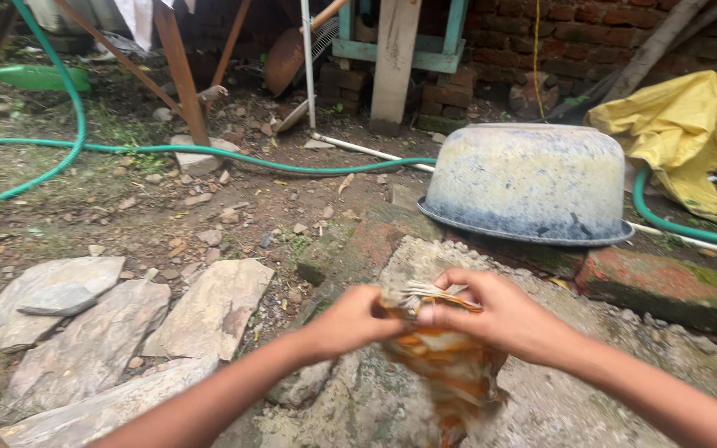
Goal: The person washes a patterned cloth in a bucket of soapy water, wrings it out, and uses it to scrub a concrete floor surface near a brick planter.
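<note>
Both hands meet at chest-centre of the view over a rough concrete slab (558,398). Left hand (357,319) is closed, pinching the top edge of a crumpled orange-and-white plastic bag (446,357). Right hand (504,315) is closed too, fingers curled over the same gathered top edge from the other side. The bag hangs between and below the two hands, thin, wrinkled film; its lower part is motion-blurred, contents cannot be told.

Just beyond the right hand: one upturned metal basin (531,182), round, flared rim, surface mottled pale yellow over blue-grey, worn. It sits on a course of mossy red bricks (665,282), of which the far right end is cut off by the frame.

Left of the left hand: flat grey stone slabs (209,307), about four, irregular, laid on bare soil with pebbles.

Well beyond both hands: one green rubber hose (209,151) snaking across the dirt, one thin white pipe (309,66) upright, one crumpled yellow tarpaulin (682,124) beyond the basin to the right, and a brick wall (591,33). Upper objects are cropped at the frame top.
</note>
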